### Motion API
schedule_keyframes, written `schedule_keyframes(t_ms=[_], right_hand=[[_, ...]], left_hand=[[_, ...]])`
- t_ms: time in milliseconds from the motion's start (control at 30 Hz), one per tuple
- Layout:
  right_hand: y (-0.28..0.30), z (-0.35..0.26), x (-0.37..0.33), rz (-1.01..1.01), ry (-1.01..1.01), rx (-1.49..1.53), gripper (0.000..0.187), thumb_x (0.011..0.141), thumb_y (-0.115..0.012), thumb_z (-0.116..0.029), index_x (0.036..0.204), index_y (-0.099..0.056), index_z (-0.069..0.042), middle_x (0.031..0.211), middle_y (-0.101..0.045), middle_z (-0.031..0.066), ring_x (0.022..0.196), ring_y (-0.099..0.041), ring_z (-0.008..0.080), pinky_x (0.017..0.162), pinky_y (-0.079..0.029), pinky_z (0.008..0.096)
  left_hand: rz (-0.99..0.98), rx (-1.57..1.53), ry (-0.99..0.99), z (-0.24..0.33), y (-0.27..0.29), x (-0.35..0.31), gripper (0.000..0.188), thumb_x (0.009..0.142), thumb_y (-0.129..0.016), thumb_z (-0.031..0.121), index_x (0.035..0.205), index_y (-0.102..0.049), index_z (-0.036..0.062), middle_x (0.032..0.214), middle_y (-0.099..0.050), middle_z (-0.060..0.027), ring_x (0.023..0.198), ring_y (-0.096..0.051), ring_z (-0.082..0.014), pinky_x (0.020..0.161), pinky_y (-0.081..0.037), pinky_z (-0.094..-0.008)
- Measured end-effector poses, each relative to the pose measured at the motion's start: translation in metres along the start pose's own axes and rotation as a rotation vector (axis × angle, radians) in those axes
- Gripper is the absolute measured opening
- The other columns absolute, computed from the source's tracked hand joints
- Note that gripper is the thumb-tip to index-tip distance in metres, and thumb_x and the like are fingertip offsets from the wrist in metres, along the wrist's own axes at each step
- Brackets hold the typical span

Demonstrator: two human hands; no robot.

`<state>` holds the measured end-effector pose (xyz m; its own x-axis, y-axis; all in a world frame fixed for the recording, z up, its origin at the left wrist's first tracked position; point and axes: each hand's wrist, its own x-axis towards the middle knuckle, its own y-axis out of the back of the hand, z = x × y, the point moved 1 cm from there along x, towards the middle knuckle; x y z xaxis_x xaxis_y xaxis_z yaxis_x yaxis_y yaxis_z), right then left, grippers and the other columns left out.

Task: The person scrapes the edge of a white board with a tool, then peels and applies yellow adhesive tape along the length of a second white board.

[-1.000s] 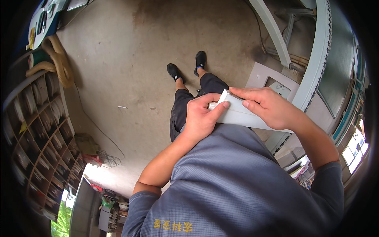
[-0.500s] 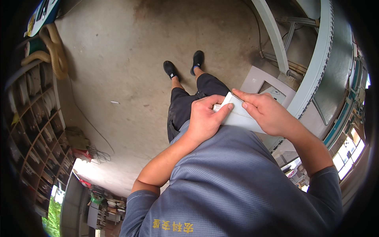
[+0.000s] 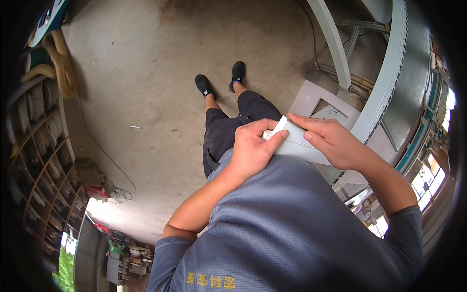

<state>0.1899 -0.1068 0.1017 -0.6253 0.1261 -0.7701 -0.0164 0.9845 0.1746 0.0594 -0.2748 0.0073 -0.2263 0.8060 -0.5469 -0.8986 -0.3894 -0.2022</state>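
Observation:
In front of my waist is a long white piece with smooth flat faces and straight edges, its kind unclear. My left hand is closed round its left end, the thumb pressing on the face and the fingers wrapping the far side. My right hand lies over the far edge, its fingers stretched together toward the left end and its thumb bent close to them. Under those fingers runs a thin dark line; whether this is a small thin object or shadow I cannot make out. The piece's right end is partly hidden behind my right hand.
At right stands a large machine with a pale curved-looking rail and a grey panel with a rectangular opening. A compartmented shelf holds many pieces on the left, below a tan hose. A loose cable crosses the concrete floor.
My right hand has shifted slightly right and down along the white piece, uncovering a bit more of its end. My left hand keeps its grip. The whole view has moved a little.

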Motion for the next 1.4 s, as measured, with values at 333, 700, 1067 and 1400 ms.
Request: schedule_keyframes(t_ms=[333,700,1067,1400], right_hand=[[-0.001,0.002,0.003,0.039,0.08,-0.077,0.045,0.106,-0.048,-0.009,0.149,-0.051,0.005,0.138,-0.063,0.0273,0.128,-0.062,0.0409,0.109,-0.047,0.0437],[0.004,-0.013,0.013,-0.007,-0.092,0.011,0.046,0.106,-0.046,-0.007,0.148,-0.05,0.008,0.141,-0.061,0.0295,0.128,-0.062,0.0422,0.11,-0.046,0.0421],[0.021,-0.012,0.014,0.022,-0.116,-0.014,0.044,0.108,-0.048,-0.015,0.148,-0.054,0.002,0.125,-0.069,0.0281,0.119,-0.066,0.0406,0.103,-0.05,0.0429],[-0.058,-0.011,-0.07,1.189,-0.235,0.844,0.046,0.111,-0.049,-0.019,0.157,-0.048,-0.01,0.114,-0.072,0.0024,0.062,-0.042,0.0047,0.058,-0.04,0.0233]], left_hand=[[0.005,0.014,-0.007,-0.001,0.0,0.002,0.019,0.088,-0.078,0.013,0.1,-0.077,-0.0015,0.086,-0.076,-0.0156,0.076,-0.075,-0.0219,0.072,-0.057,-0.0322],[-0.041,-0.028,0.047,-0.005,-0.002,0.003,0.018,0.096,-0.076,0.013,0.102,-0.076,-0.0035,0.087,-0.075,-0.0047,0.078,-0.065,-0.0078,0.07,-0.051,-0.0249],[-0.129,0.081,0.067,0.007,0.004,0.015,0.024,0.095,-0.076,0.01,0.116,-0.072,-0.0019,0.091,-0.075,-0.0054,0.078,-0.066,-0.0087,0.073,-0.053,-0.0259],[-0.524,0.143,-0.01,0.05,0.043,0.085,0.012,0.1,-0.064,-0.003,0.107,-0.074,-0.004,0.104,-0.077,-0.0062,0.091,-0.069,-0.0098,0.083,-0.056,-0.0254]])
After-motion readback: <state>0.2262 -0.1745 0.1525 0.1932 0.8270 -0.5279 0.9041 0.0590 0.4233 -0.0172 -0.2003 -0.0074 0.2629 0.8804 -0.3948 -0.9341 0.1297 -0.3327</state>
